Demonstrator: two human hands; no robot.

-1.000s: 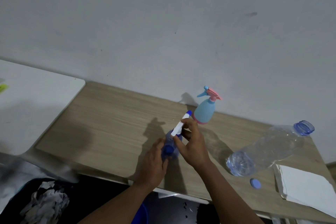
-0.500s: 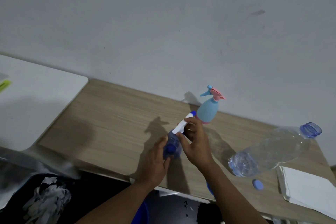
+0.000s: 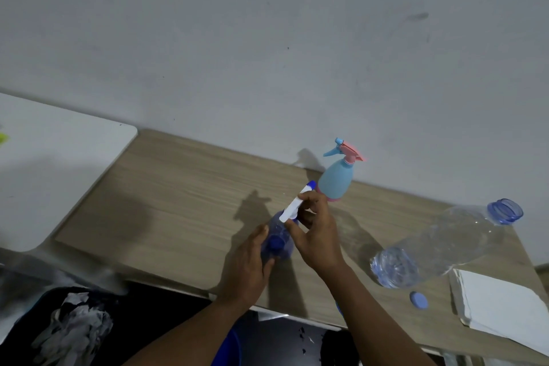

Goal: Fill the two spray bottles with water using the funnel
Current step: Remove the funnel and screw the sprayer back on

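A clear blue spray bottle (image 3: pixel 277 242) stands near the front of the wooden table (image 3: pixel 184 205). My left hand (image 3: pixel 249 267) grips its body. My right hand (image 3: pixel 316 232) pinches its white spray head (image 3: pixel 295 202), which has a blue nozzle tip and sits tilted over the bottle's neck. A second spray bottle (image 3: pixel 335 180), light blue with a pink trigger head, stands upright by the wall just behind my right hand. A large clear water bottle (image 3: pixel 445 242) lies uncapped on its side at the right. No funnel is in sight.
A small blue cap (image 3: pixel 419 300) lies by the front edge, near a white folded cloth (image 3: pixel 502 309) at the right corner. A white tabletop (image 3: pixel 50 169) adjoins on the left. Dark cloth and a blue bucket rim (image 3: pixel 230 348) sit below the table's front.
Both hands stay on the blue bottle. My right hand's fingers have shifted on the white spray head, which keeps its tilt.
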